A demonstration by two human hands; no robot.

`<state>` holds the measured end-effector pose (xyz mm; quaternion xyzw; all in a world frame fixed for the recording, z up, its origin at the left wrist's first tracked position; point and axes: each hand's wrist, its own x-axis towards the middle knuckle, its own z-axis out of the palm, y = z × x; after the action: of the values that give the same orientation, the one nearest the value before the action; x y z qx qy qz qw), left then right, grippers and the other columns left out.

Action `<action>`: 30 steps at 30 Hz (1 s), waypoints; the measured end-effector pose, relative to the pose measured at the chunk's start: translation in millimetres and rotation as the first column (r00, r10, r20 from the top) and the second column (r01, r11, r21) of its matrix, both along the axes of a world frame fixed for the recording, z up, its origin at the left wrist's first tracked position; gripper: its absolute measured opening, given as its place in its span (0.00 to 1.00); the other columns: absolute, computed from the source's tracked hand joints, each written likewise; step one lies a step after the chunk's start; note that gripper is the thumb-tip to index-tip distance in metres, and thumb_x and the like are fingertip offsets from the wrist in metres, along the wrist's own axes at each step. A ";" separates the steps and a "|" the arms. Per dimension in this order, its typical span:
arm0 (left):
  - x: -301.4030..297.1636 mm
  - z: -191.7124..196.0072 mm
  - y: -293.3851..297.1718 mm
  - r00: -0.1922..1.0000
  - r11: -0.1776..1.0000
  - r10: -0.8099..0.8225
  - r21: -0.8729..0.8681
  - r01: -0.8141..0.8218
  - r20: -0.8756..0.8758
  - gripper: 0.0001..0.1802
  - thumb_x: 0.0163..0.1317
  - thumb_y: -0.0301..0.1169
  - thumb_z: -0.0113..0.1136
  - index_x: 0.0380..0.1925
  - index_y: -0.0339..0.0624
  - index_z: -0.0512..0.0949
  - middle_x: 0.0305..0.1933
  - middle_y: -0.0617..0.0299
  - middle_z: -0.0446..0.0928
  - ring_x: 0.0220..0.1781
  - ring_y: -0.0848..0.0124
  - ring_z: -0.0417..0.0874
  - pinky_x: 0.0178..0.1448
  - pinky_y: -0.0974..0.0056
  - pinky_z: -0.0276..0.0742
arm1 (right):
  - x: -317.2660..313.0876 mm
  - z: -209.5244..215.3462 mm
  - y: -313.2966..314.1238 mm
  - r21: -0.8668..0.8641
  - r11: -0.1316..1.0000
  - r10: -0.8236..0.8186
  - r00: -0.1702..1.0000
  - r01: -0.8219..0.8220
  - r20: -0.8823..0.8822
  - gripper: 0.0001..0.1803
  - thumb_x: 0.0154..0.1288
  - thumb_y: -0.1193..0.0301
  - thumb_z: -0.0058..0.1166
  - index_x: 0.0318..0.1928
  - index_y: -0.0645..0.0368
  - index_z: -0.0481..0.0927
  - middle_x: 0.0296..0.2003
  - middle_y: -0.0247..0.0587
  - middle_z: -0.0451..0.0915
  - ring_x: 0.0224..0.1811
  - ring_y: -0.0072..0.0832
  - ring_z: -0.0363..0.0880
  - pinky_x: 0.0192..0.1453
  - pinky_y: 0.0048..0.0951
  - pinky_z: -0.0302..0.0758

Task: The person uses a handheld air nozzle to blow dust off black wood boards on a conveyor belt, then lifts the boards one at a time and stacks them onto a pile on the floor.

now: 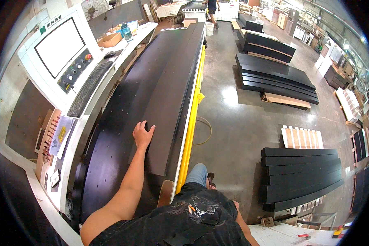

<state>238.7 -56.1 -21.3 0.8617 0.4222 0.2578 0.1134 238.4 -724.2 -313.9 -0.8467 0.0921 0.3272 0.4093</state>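
Board (166, 102) lies lengthwise on the black table (110, 119), left hand (143, 136) at its edge, fingers loosely spread, probably steadying it. Right hand (236, 204)? Can't tell.

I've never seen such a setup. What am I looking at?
No robot here: a person works bare-handed. The picture comes from a wide fisheye camera worn on the head, looking down, so straight edges bend. The left hand, fingers spread, seems to rest at the edge of a long dark board lying on a dark table with a yellow rail along its right side; it grips nothing visible. The right arm shows partly beside the dark shirt; what its hand does cannot be told. A white control panel stands left.
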 end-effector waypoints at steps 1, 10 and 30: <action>2.7 0.8 -0.7 1.000 1.000 -0.010 0.003 0.010 0.000 0.35 0.65 0.54 0.72 0.65 0.44 0.81 0.71 0.46 0.78 0.75 0.49 0.75 0.77 0.43 0.68 | -0.2 2.2 -0.8 -0.004 1.000 -0.002 1.000 0.002 0.001 0.12 0.69 0.66 0.68 0.46 0.59 0.95 0.41 0.36 0.94 0.42 0.22 0.88 0.52 0.29 0.82; -3.5 -0.4 1.4 1.000 1.000 0.008 -0.014 -0.008 0.003 0.35 0.64 0.54 0.72 0.65 0.44 0.82 0.71 0.44 0.77 0.75 0.48 0.75 0.77 0.43 0.68 | 1.8 -4.7 -0.3 -0.038 0.997 0.063 0.997 -0.062 0.036 0.13 0.70 0.66 0.67 0.48 0.60 0.94 0.39 0.37 0.93 0.40 0.23 0.88 0.49 0.29 0.82; -9.9 -2.8 3.6 1.000 1.000 0.016 -0.026 -0.016 -0.007 0.37 0.64 0.55 0.71 0.66 0.45 0.81 0.72 0.45 0.77 0.76 0.48 0.73 0.78 0.42 0.66 | 18.8 -46.6 -2.7 -0.080 0.974 0.220 0.969 -0.212 0.111 0.15 0.71 0.67 0.66 0.51 0.63 0.92 0.35 0.38 0.92 0.34 0.28 0.87 0.43 0.31 0.82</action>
<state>228.8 -52.5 -24.1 0.8576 0.4327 0.2502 0.1209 257.2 -726.9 -360.6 -0.8830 -0.0142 0.3155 0.3472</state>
